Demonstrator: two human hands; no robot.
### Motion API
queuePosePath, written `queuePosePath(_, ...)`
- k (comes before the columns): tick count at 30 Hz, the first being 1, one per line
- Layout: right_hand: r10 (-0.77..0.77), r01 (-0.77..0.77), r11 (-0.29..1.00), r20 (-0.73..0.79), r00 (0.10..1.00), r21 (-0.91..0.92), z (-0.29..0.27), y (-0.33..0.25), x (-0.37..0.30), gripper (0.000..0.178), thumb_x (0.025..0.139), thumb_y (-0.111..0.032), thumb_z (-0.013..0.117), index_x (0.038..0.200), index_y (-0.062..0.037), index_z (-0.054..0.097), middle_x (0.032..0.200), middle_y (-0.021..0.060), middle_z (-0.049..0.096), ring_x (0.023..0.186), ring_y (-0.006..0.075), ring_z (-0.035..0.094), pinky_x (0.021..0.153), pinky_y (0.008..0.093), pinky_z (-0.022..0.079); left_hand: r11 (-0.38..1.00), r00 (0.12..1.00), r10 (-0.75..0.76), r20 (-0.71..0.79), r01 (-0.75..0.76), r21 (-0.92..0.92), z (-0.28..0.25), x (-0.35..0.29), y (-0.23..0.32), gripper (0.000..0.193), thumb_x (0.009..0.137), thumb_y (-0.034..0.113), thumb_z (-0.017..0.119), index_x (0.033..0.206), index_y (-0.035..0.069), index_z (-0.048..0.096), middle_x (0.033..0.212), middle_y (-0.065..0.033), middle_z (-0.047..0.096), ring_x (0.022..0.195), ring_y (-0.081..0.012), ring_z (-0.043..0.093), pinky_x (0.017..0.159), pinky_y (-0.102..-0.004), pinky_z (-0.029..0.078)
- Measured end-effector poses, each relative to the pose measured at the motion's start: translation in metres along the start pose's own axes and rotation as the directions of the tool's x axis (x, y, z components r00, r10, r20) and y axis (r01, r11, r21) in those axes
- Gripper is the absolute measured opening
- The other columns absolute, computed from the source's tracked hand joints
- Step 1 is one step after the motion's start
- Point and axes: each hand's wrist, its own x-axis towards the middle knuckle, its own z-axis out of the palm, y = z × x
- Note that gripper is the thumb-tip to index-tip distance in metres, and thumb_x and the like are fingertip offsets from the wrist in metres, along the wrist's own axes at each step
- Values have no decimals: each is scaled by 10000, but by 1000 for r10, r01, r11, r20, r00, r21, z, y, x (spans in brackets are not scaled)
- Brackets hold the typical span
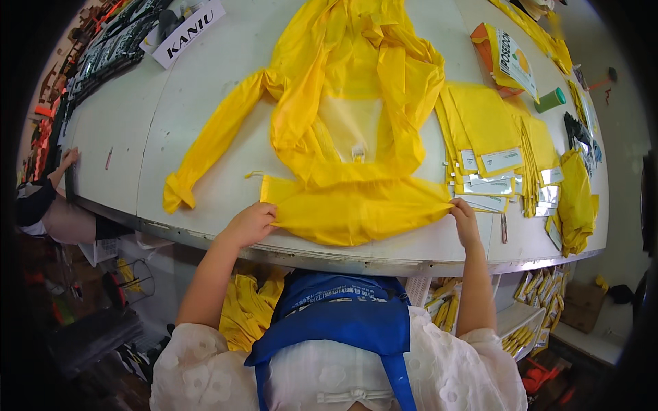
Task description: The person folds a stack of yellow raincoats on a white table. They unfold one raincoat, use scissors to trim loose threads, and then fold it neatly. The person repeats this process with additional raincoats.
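Observation:
A yellow raincoat point(360, 205) lies spread over the white table in front of me, its lower edge toward me. One sleeve reaches out to the left, and a pale, see-through patch shows in the middle. My left hand point(252, 224) pinches the near left corner of the hem. At the right corner, my right hand point(464, 220) grips the fabric between thumb and fingers. Between both hands the hem is drawn out sideways and bulges toward the table's front edge. A thin yellow cord lies just beyond my left hand.
Flat yellow packages point(486, 137) with white labels are stacked at the right, beside a crumpled yellow garment point(577, 198). Behind them stand an orange-and-white bag point(506, 60) and a green cylinder point(550, 101). Dark packets point(113, 58) fill the far left. Another person's hand point(69, 158) rests at the left edge.

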Motion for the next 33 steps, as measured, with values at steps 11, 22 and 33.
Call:
queuePosePath(11,-474,522,648,244,846,-554,190,-96,-33,259,782,-236,695,972,-61,676,925,130,662,969,299,596,965,420,396,951,988,-141,-69,116,-288,11,22,22,183,854,112,605,747,-33,571,862,-111,589,892,-279,563,804,-338,452)
queuePosePath(22,175,395,735,716,675,-551,133,-54,-107,132,808,-188,655,910,-105,659,894,80,640,939,271,591,1024,471,338,999,978,36,-203,-39,-7,30,12,15,124,732,116,680,678,14,633,914,-101,617,969,-288,558,823,-380,465)
queuePosePath(33,-485,292,560,-21,874,-775,93,-30,-61,522,732,21,559,1239,-97,512,1309,104,509,1315,328,365,1046,470,297,958,996,67,-50,-79,-276,108,31,122,282,778,229,682,1008,72,638,1172,-137,570,1163,-299,482,988,-441,379)
